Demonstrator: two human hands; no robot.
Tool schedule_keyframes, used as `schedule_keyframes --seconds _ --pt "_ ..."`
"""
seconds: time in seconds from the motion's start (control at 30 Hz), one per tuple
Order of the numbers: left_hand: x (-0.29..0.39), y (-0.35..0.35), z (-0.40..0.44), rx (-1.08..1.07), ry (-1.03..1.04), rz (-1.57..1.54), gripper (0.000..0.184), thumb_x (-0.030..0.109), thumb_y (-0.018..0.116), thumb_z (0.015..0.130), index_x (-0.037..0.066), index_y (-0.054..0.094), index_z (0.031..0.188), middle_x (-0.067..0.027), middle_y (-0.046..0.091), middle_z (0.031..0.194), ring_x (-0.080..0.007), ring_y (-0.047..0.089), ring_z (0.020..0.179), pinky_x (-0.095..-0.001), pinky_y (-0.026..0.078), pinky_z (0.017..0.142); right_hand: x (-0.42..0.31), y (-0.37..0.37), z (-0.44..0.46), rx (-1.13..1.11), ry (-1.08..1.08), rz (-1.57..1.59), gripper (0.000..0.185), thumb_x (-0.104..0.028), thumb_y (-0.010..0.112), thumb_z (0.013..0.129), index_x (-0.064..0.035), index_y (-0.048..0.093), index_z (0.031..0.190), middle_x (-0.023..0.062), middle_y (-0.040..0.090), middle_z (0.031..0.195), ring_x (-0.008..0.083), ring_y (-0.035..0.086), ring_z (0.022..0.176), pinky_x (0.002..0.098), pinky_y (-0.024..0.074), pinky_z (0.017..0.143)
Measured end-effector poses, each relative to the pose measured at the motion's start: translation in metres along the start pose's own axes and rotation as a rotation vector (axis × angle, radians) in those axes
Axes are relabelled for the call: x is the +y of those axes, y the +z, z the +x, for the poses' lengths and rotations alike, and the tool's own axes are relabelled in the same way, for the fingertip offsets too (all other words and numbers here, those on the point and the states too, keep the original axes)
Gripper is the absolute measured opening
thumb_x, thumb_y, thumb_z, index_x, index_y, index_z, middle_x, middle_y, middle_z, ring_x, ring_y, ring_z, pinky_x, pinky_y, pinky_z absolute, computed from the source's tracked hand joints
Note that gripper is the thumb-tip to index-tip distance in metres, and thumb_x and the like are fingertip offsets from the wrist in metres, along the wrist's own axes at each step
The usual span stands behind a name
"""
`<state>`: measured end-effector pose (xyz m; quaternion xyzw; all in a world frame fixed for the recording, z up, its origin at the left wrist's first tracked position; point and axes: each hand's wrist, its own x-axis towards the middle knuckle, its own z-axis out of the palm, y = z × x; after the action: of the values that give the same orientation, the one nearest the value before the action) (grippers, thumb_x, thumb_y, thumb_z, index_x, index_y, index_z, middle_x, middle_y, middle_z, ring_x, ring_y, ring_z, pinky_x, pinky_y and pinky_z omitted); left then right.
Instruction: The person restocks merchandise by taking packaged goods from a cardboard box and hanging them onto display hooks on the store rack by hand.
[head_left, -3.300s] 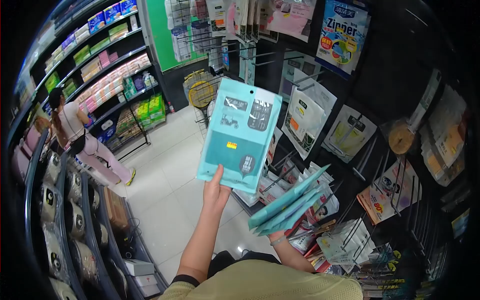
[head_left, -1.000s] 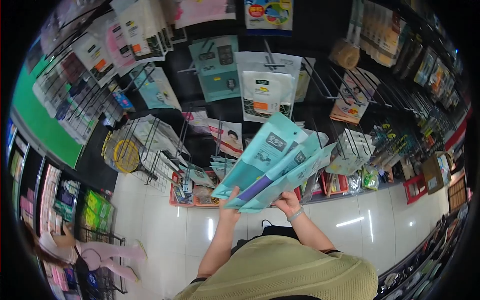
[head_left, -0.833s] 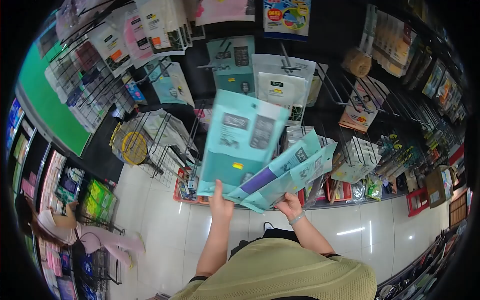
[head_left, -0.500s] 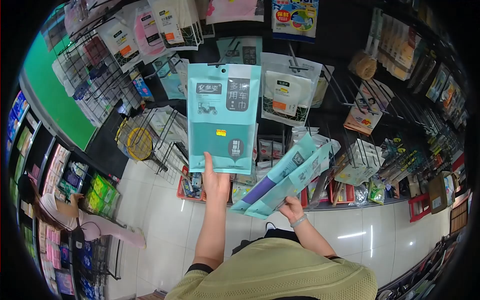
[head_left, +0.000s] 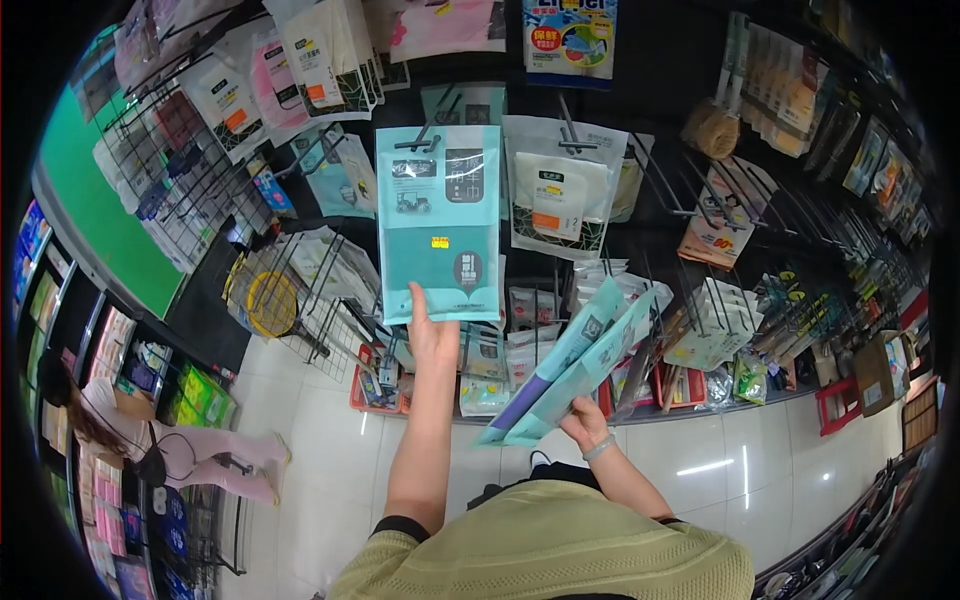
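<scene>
A flat teal package (head_left: pixel 439 220) with a yellow price sticker is upright against the rack, its top at a metal hook (head_left: pixel 418 142); whether the hook passes through its hole I cannot tell. My left hand (head_left: pixel 432 330) grips its lower edge, thumb in front and fingers hidden behind. Lower and to the right, my right hand (head_left: pixel 585 420) is closed on the bottom of several more teal packages (head_left: pixel 590 365), fanned and tilted, one with a purple strip. Beside the upright package hangs a white package (head_left: pixel 560 190) on its own hook.
More packages and bare hooks cover the dark rack. Yellow rackets (head_left: pixel 270 300) stand in a wire basket at the left. Red bins (head_left: pixel 685 388) line the rack's foot. A person (head_left: pixel 130 430) is by the shelves at the far left. A red stool (head_left: pixel 838 412) is at the right.
The single teal package has gone from the tilted stack in my hands up to the hook with my left hand. My right hand keeps the others. The view has turned toward the rack.
</scene>
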<state>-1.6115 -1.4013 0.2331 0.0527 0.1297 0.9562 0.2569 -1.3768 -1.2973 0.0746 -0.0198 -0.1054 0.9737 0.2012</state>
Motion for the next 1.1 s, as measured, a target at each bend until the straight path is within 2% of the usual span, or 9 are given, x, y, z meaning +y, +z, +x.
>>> schedule_keyframes --seconds 0.13,0.3,0.47,0.57,0.63,0.77,0.93,1.03,1.1 --pt "-0.014 -0.005 0.062 -0.057 -0.036 -0.012 0.046 0.025 0.054 0.088 0.009 0.038 0.128 -0.0058 0.045 0.127 -0.0247 0.042 0.117 -0.0445 0.031 0.101 -0.008 -0.006 -0.004 0.045 -0.06 -0.146 0.056 0.0 0.07 0.068 -0.0087 0.048 0.119 0.0034 0.055 0.115 0.0242 0.049 0.111 0.0439 0.033 0.1" --pt "-0.035 -0.008 0.131 -0.02 -0.057 -0.024 0.048 0.025 0.058 0.086 0.01 0.038 0.127 -0.0058 0.046 0.126 -0.0245 0.043 0.117 -0.045 0.032 0.1 -0.013 -0.004 -0.009 0.032 -0.09 -0.092 0.057 0.003 0.064 0.073 -0.0072 0.041 0.124 0.0072 0.051 0.119 0.0258 0.046 0.113 0.0437 0.0344 0.099" --pt "-0.049 -0.025 0.148 -0.029 -0.015 0.038 0.054 0.027 0.058 0.086 0.007 0.034 0.129 -0.0093 0.045 0.126 -0.0254 0.041 0.119 -0.0413 0.03 0.102 -0.02 0.008 -0.01 0.073 -0.133 -0.121 0.054 -0.003 0.068 0.073 -0.0081 0.046 0.121 0.0055 0.053 0.119 0.0245 0.048 0.113 0.0443 0.0331 0.1" --pt "-0.044 -0.04 0.126 0.349 -0.109 0.283 0.061 0.035 0.055 0.087 0.005 0.027 0.132 -0.015 0.044 0.125 -0.0285 0.039 0.12 -0.0405 0.026 0.104 -0.02 0.008 -0.008 0.094 -0.154 -0.085 0.054 -0.004 0.068 0.073 -0.0076 0.046 0.122 0.0058 0.053 0.119 0.0249 0.047 0.113 0.0438 0.0325 0.1" --pt "-0.036 -0.04 0.07 0.037 -0.042 0.36 0.074 0.05 0.052 0.084 0.005 0.021 0.134 -0.0187 0.042 0.125 -0.0315 0.038 0.12 -0.0404 0.025 0.104 -0.019 0.007 -0.003 0.068 -0.152 -0.058 0.053 -0.005 0.068 0.073 -0.0073 0.046 0.121 0.0058 0.052 0.119 0.025 0.047 0.113 0.0433 0.0321 0.101" --pt "-0.02 -0.065 -0.028 -0.535 -0.253 0.063 0.082 0.061 0.049 0.076 0.006 0.027 0.132 -0.0194 0.04 0.127 -0.033 0.038 0.12 -0.0411 0.027 0.103 -0.017 0.021 0.009 0.047 -0.192 -0.032 0.051 -0.005 0.067 0.075 -0.0071 0.045 0.122 0.0063 0.051 0.121 0.0251 0.045 0.114 0.043 0.0309 0.102" --pt "-0.019 -0.081 -0.093 -0.266 -0.211 0.354 0.053 0.031 0.055 0.087 0.004 0.035 0.128 -0.0136 0.044 0.126 -0.0262 0.04 0.12 -0.0414 0.032 0.101 -0.003 0.044 0.03 0.037 -0.161 -0.152 0.053 -0.004 0.065 0.076 -0.0072 0.043 0.123 0.0068 0.049 0.122 0.0252 0.044 0.116 0.0437 0.0308 0.102" --pt "-0.017 -0.086 -0.105 -0.198 -0.157 0.346 0.041 0.015 0.051 0.089 0.003 0.038 0.126 -0.0097 0.045 0.126 -0.0227 0.042 0.118 -0.0408 0.033 0.1 0.01 0.059 0.04 -0.028 -0.082 -0.112 0.054 0.0 0.062 0.077 -0.0067 0.038 0.126 0.0083 0.046 0.123 0.0255 0.042 0.116 0.0428 0.0312 0.101" --pt "-0.007 -0.081 -0.105 -0.104 -0.119 0.298 0.039 0.014 0.049 0.09 0.004 0.038 0.126 -0.009 0.046 0.125 -0.0232 0.043 0.117 -0.0415 0.034 0.1 0.013 0.067 0.044 -0.012 -0.065 -0.145 0.053 0.0 0.062 0.077 -0.0053 0.039 0.125 0.0086 0.047 0.122 0.0258 0.043 0.116 0.0428 0.0317 0.101"
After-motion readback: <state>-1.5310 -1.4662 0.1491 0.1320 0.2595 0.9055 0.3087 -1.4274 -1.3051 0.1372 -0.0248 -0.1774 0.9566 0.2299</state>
